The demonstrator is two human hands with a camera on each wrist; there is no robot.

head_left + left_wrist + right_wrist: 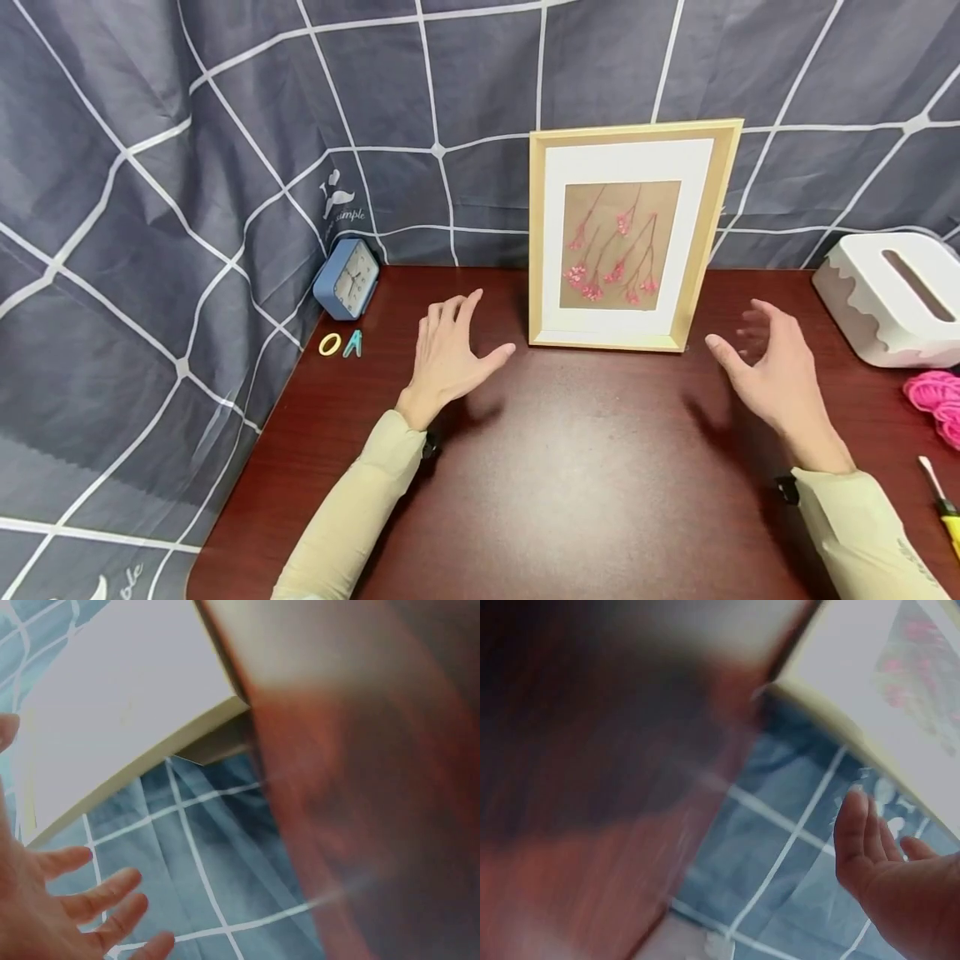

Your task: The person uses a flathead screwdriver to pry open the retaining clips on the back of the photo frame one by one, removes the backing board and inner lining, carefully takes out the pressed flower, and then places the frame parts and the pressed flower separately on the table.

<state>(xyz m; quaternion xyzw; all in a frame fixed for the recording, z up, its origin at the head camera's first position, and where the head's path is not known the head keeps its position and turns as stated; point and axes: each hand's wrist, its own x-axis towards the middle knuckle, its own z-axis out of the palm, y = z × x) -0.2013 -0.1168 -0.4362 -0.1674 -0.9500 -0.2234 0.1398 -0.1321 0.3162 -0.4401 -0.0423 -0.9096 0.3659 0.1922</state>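
Observation:
A picture frame (622, 329) with a light gold border, white mat and pressed pink flowers stands upright on the dark red table, against the curtain. To its left, my left hand (448, 350) hovers above the table with thumb and fingers spread, holding nothing. My right hand (776, 379) is to the frame's right, fingers loosely bent and apart from it. In the left wrist view the fingers (112, 885) are spread below the frame's edge, with a gap between. The right wrist view has the fingers (851, 832) beside the frame's edge; whether they touch cannot be told there.
At the left stand a blue alarm clock (347, 279), a yellow ring (330, 335) and a teal clip (353, 343). On the right are a white tissue box (870, 321), pink yarn (933, 392) and a yellow-handled screwdriver (951, 521). A grey checked curtain (487, 83) hangs behind.

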